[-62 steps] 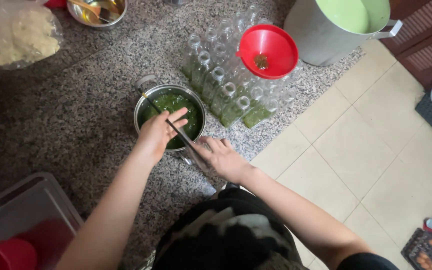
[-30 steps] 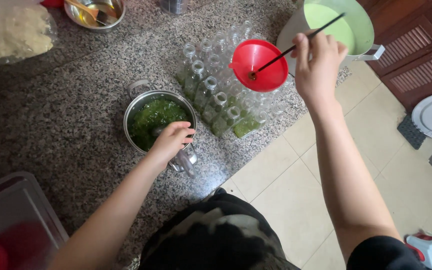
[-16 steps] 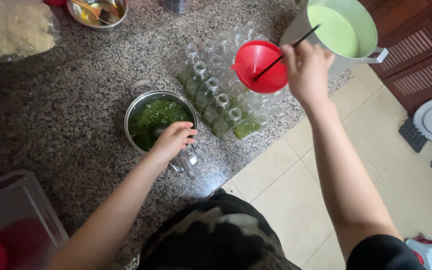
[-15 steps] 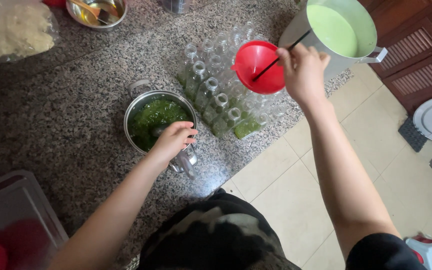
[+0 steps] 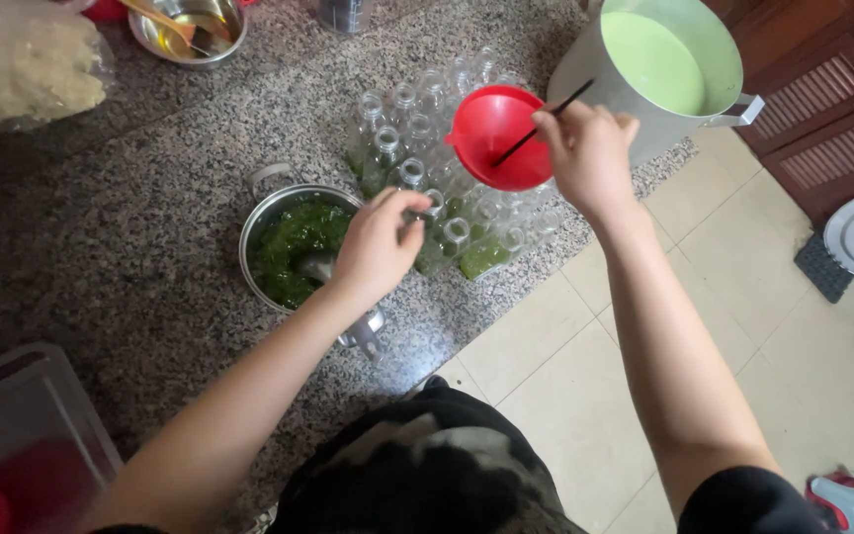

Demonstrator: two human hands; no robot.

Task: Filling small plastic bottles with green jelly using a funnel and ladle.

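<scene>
My left hand [image 5: 376, 249] is over the right rim of a steel pot [image 5: 261, 213] of chopped green paste, fingers closed on a metal ladle [image 5: 315, 265] whose bowl lies in the paste. My right hand [image 5: 587, 150] pinches a thin black stick [image 5: 538, 127], its tip down inside a red funnel [image 5: 486, 148]. The funnel sits on top of a cluster of clear bottles [image 5: 417, 138] standing on the granite counter [image 5: 101, 218]. A few bottles near the counter edge hold green paste [image 5: 484, 259].
A large metal pot of pale green liquid [image 5: 656, 59] stands at the counter's right corner. At the back are a steel bowl with oil and a wooden spoon [image 5: 186, 28] and a bag of pale crumbs [image 5: 12, 69]. A clear plastic box [image 5: 22, 415] sits near left. Tiled floor lies right.
My right hand left the green pot, rose with the stick and brought it down into the funnel. My left hand stayed at the pot and shifted slightly toward the bottles.
</scene>
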